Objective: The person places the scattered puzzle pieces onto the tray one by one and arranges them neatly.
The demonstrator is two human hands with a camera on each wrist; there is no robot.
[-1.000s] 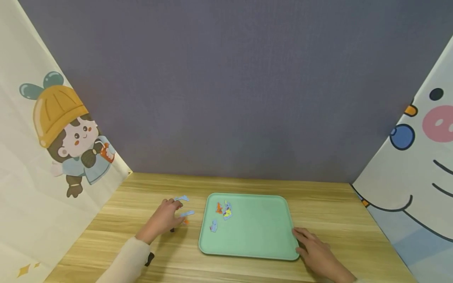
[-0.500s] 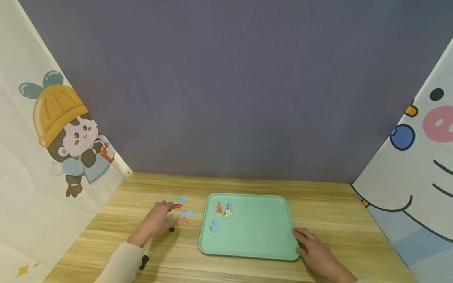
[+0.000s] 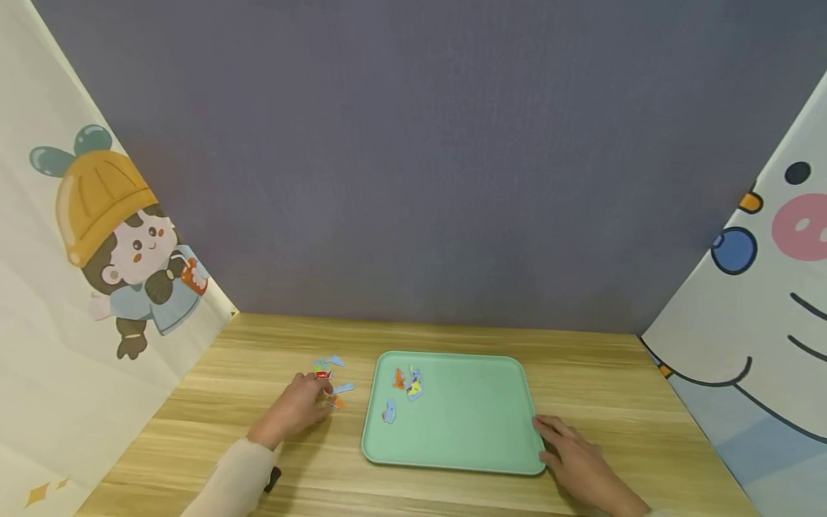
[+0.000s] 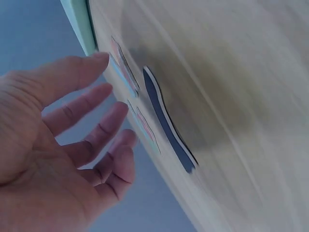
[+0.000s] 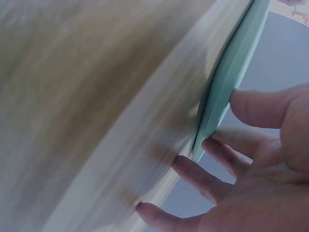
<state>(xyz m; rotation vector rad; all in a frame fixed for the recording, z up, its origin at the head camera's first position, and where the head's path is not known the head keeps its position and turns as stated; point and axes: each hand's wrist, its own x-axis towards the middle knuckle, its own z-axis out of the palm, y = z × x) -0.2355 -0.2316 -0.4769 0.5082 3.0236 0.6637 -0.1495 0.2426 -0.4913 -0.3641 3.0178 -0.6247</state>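
My left hand (image 3: 296, 408) hovers over the left of the table, beside several flat puzzle pieces. Its fingers are loosely bent and hold nothing. In the left wrist view a dark curved piece (image 4: 163, 118) lies in front of the fingertips; the hand covers it in the head view. Around the hand lie a red piece (image 3: 324, 374), a blue strip (image 3: 344, 388) and an orange piece (image 3: 336, 404). My right hand (image 3: 577, 459) rests at the right edge of the green tray (image 3: 478, 416), thumb and extended fingertips touching its rim.
On the tray's left side lie an orange piece (image 3: 399, 379), a blue-and-yellow piece (image 3: 415, 386) and a light blue piece (image 3: 389, 412). Another light blue piece (image 3: 334, 360) lies farther back on the wooden table (image 3: 607, 366). A grey wall (image 3: 426, 172) stands behind.
My left hand drew back leftward, uncovering the red and orange pieces, then came forward and right again over the dark piece. Right hand and tray stay in place.
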